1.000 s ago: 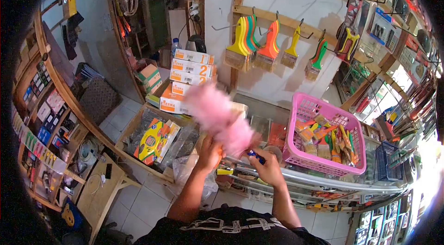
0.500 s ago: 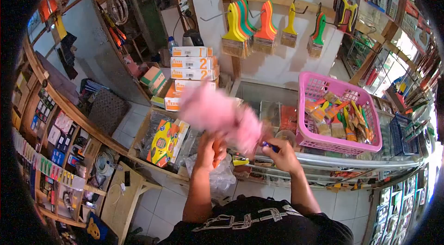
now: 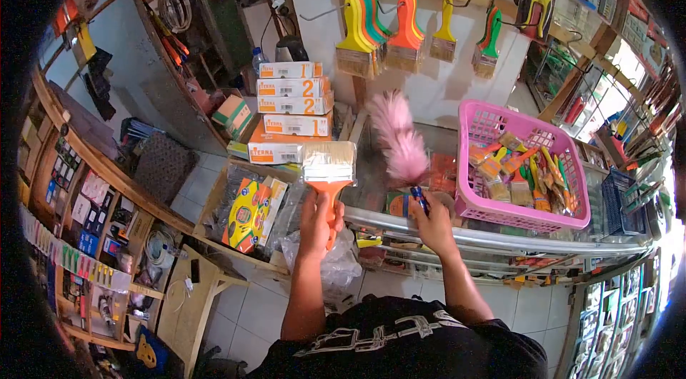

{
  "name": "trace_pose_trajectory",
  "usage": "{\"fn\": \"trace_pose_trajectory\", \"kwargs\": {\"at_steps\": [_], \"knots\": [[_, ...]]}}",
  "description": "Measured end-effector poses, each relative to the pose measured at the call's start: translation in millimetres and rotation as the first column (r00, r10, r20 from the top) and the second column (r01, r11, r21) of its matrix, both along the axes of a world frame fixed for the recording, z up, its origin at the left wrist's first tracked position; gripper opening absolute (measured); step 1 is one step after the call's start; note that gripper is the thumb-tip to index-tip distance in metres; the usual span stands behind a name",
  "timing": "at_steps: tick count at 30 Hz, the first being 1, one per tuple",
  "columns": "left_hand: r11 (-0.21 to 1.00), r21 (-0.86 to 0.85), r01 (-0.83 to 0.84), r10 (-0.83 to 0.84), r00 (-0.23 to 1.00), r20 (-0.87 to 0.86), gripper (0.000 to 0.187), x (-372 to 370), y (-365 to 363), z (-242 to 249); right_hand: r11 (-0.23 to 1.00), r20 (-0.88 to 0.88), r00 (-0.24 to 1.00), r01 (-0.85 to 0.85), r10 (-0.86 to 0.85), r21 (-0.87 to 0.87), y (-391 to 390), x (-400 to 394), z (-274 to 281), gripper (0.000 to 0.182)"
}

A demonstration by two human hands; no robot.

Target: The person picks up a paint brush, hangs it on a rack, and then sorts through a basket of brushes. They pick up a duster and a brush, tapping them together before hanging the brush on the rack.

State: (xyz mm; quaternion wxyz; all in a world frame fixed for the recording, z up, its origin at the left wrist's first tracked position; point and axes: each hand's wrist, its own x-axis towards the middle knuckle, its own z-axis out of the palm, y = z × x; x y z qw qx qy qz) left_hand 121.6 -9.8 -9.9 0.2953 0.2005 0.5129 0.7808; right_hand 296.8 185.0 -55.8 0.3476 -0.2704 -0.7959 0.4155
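My left hand is closed round the orange handle of a wide paint brush, its pale bristles pointing up, in front of the stacked white and orange boxes. In my right hand is the dark blue handle of a pink feather duster. The duster's fluffy head points up and away over the glass counter. To the right of it stands a pink basket holding several paint brushes.
Several brushes hang from hooks on a wooden rail behind the counter. A yellow package and clear plastic lie at the left. Shelves of goods line the far left.
The duster, blurred and across the brush before, has swung right and away from it. The orange brush now shows upright and whole. My left hand has risen slightly.
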Motion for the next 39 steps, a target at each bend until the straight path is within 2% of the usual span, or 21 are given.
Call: {"fn": "trace_pose_trajectory", "kwargs": {"at_steps": [1,2,4,5,8,9,11,12,14,16,19,22,26,27,31,33,34,35,38,39], "knots": [[1.000,-0.030,-0.004,0.003,1.000,-0.008,0.032,2,0,1,1.000,0.102,0.995,-0.005,0.006,-0.011,3,0,-4,0.030],[0.998,-0.060,-0.007,0.006,1.000,-0.014,0.030,4,0,0,1.000,0.058,0.998,0.005,-0.007,0.030,5,-4,-8,0.032],[0.999,-0.012,0.034,-0.034,0.999,-0.009,0.030,4,1,-10,0.993,-0.030,0.999,0.033,-0.030,0.111,0,-15,-9,0.036],[0.998,0.013,0.056,-0.055,0.998,-0.008,0.032,4,2,-14,1.000,0.025,0.999,-0.027,0.027,0.009,-1,-16,-1,0.046],[0.993,-0.003,0.117,-0.116,0.986,-0.116,0.039,4,4,-17,0.975,-0.060,0.997,0.062,-0.050,0.215,6,-38,-32,0.055],[0.991,-0.036,0.127,-0.131,0.982,-0.138,0.041,5,5,-16,0.983,-0.051,0.999,0.011,-0.002,0.183,5,-41,-31,0.068],[0.984,-0.103,0.147,-0.164,0.969,-0.186,0.044,6,7,-11,0.972,-0.050,0.998,0.043,-0.032,0.233,5,-52,-35,0.069],[0.986,-0.075,0.146,-0.157,0.975,-0.159,0.045,6,9,-13,0.965,-0.052,0.998,0.059,-0.047,0.256,4,-58,-38,0.070],[0.990,-0.020,0.143,-0.144,0.984,-0.104,0.047,7,10,-23,0.980,0.023,0.996,0.077,-0.082,0.186,3,-65,-44,0.072],[0.993,-0.061,0.103,-0.110,0.985,-0.134,0.046,7,8,-34,0.979,0.105,0.985,0.122,-0.140,0.161,-1,-71,-41,0.072],[0.991,-0.104,0.082,-0.096,0.985,-0.142,0.043,1,8,-37,0.919,0.150,0.964,0.154,-0.221,0.363,-7,-75,-46,0.072],[0.986,-0.136,0.097,-0.120,0.978,-0.171,0.040,-4,6,-26,0.955,0.231,0.954,0.127,-0.192,0.268,-12,-73,-33,0.071],[0.986,-0.114,0.122,-0.140,0.974,-0.175,0.040,-25,1,-23,0.931,0.218,0.960,0.092,-0.177,0.352,-16,-68,-31,0.073],[0.987,-0.114,0.116,-0.142,0.953,-0.266,0.045,-32,-3,-18,0.931,0.203,0.963,0.095,-0.176,0.353,-17,-68,-31,0.073],[0.973,-0.147,0.177,-0.222,0.889,-0.401,0.045,-63,-21,5,0.938,0.178,0.965,0.126,-0.191,0.322,-17,-69,-30,0.078],[0.958,-0.202,0.206,-0.277,0.849,-0.450,0.043,-74,-33,21,0.935,0.109,0.974,0.158,-0.201,0.316,-19,-70,-24,0.079],[0.949,-0.230,0.218,-0.304,0.827,-0.473,0.043,-79,-38,28,0.934,0.073,0.976,0.173,-0.205,0.313,-25,-72,-12,0.080],[0.939,-0.298,0.172,-0.324,0.735,-0.596,0.039,-86,-43,34,0.928,0.038,0.976,0.191,-0.214,0.321,-33,-72,0,0.085],[0.956,-0.226,0.190,-0.295,0.587,-0.754,0.034,-99,-47,41,0.877,-0.099,0.985,0.171,-0.141,0.448,-56,-72,41,0.092],[0.921,-0.341,0.187,-0.382,0.597,-0.706,0.035,-97,-50,58,0.876,-0.062,0.988,0.153,-0.140,0.457,-66,-70,56,0.097]]}}
